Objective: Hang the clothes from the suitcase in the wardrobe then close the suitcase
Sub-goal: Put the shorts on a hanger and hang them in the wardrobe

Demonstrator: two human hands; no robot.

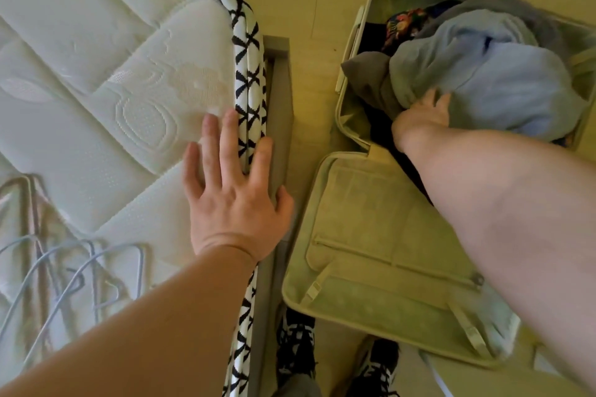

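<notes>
Against the right hand (419, 121), blue garment (503, 80) inside the open suitcase (371, 219).

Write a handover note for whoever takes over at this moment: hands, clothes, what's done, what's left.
Left hand open, flat on the mattress edge.
Right hand reaches into the open suitcase at the blue garment; fingers partly hidden, grip unclear.
Clothes piled in the suitcase; hangers lie on the mattress.
Done: suitcase open.
Left: hang the clothes, close the suitcase. Wardrobe not in view.
</notes>
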